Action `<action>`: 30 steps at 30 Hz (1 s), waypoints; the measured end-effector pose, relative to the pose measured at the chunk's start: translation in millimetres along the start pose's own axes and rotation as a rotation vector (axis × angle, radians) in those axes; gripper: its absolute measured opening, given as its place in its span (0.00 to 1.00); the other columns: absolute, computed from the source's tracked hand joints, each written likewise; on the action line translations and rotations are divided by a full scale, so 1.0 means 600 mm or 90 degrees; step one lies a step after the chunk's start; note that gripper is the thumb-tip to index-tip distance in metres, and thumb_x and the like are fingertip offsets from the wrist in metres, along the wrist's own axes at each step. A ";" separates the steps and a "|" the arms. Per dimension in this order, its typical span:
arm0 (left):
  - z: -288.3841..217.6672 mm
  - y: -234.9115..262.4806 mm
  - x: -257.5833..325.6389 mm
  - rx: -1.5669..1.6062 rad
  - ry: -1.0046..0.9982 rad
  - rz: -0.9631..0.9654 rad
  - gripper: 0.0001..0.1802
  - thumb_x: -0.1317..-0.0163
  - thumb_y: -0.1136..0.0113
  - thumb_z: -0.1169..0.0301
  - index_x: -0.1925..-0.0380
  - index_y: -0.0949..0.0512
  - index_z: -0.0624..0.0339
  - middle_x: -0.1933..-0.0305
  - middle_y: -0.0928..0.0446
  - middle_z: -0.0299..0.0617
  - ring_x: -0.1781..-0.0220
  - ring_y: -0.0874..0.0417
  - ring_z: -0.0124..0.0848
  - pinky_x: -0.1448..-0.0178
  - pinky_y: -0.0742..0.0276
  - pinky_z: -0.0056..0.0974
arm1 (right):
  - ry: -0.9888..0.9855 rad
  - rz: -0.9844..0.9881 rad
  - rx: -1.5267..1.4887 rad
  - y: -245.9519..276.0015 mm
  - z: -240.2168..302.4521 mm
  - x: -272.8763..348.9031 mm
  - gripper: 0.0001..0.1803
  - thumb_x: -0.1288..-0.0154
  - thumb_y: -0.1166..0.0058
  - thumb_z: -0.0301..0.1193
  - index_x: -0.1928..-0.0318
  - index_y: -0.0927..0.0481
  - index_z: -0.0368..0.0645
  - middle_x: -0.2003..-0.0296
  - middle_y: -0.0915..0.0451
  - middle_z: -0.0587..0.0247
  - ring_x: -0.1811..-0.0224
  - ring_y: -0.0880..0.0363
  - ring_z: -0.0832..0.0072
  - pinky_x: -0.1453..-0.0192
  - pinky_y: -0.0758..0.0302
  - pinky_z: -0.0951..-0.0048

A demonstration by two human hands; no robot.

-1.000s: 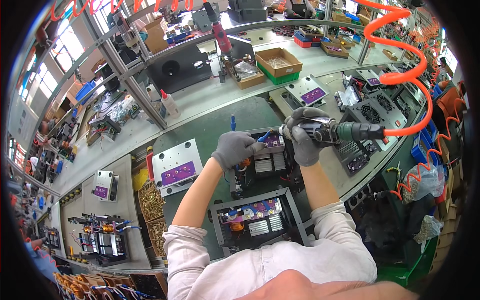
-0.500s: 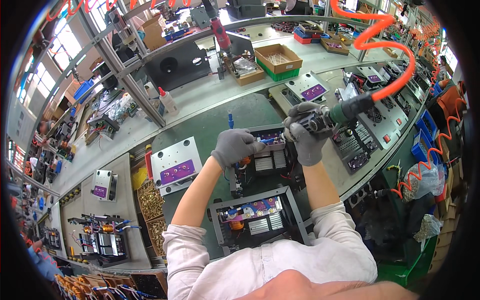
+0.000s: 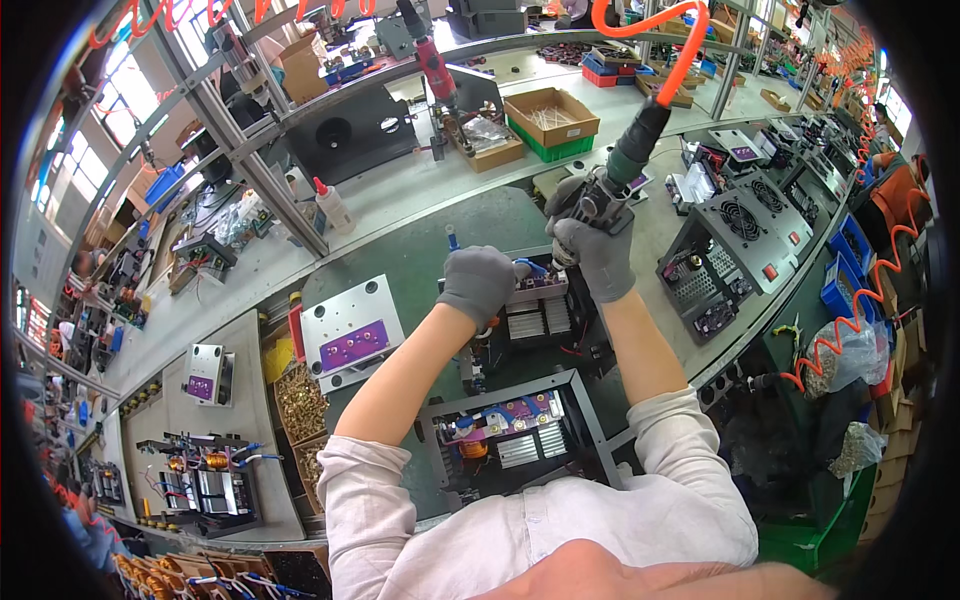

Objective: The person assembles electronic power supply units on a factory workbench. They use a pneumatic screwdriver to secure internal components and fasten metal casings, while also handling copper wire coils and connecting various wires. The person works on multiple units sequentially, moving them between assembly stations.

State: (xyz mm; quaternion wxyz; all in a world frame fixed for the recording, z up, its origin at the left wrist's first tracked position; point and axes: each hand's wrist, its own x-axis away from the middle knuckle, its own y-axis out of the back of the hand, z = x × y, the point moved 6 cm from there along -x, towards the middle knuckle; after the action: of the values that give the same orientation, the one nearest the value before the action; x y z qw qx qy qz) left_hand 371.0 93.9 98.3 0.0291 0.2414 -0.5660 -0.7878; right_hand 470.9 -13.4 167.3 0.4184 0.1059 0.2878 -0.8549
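Observation:
In a grey glove, my right hand [image 3: 600, 250] grips an air screwdriver [image 3: 605, 200] whose dark green rear end tilts up to the right, joined to an orange hose [image 3: 680, 80]. Its tip points down at the far part of an open electronic unit [image 3: 535, 320] with silver heatsink fins. My left hand [image 3: 480, 282], also gloved, is closed at the unit's left side, pinching a blue cable [image 3: 530, 266]; its fingertips are partly hidden. The cable's other end seems to stick up behind the hand. A second framed unit [image 3: 520, 425] with a copper coil lies nearer to me.
A silver panel with a purple board [image 3: 350, 330] lies left, beside bins of brass screws [image 3: 300, 400]. Beyond stand a glue bottle [image 3: 333, 207] and a cardboard box [image 3: 552, 115]. A fan-fitted case [image 3: 745, 240] sits at right. A red screwdriver [image 3: 436, 70] hangs overhead.
The screwdriver has swung from lying toward the right to a steeper tilt, its tip moving over the unit. My left hand has shifted slightly right and its fingers have curled more.

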 end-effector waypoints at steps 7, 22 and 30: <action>-0.018 0.019 -0.030 0.083 -0.008 0.270 0.27 0.37 0.48 0.44 0.69 0.17 0.59 0.70 0.20 0.43 0.65 0.16 0.39 0.65 0.22 0.44 | 0.025 0.015 0.083 -0.006 -0.001 -0.017 0.16 0.54 0.47 0.17 0.60 0.24 0.36 0.72 0.21 0.61 0.79 0.27 0.83 0.78 0.30 0.82; 0.010 -0.002 -0.046 0.039 0.039 0.121 0.38 0.48 0.48 0.30 0.75 0.17 0.58 0.71 0.21 0.45 0.67 0.17 0.39 0.66 0.27 0.43 | -0.024 0.038 0.123 -0.015 -0.020 -0.038 0.14 0.55 0.42 0.18 0.63 0.22 0.36 0.75 0.21 0.66 0.75 0.25 0.82 0.71 0.28 0.80; 0.045 0.027 -0.037 0.124 -0.021 0.249 0.29 0.41 0.48 0.41 0.68 0.17 0.58 0.65 0.18 0.46 0.60 0.16 0.41 0.59 0.23 0.44 | 0.013 0.009 0.151 -0.010 -0.023 -0.049 0.13 0.56 0.42 0.18 0.64 0.23 0.36 0.76 0.21 0.66 0.77 0.26 0.83 0.75 0.29 0.80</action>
State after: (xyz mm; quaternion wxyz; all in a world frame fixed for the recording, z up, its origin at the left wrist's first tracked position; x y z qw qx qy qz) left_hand 375.8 118.8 127.5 0.1490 0.1156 -0.6758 -0.7126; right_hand 483.7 16.5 170.9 0.4057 0.1653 0.1881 -0.8790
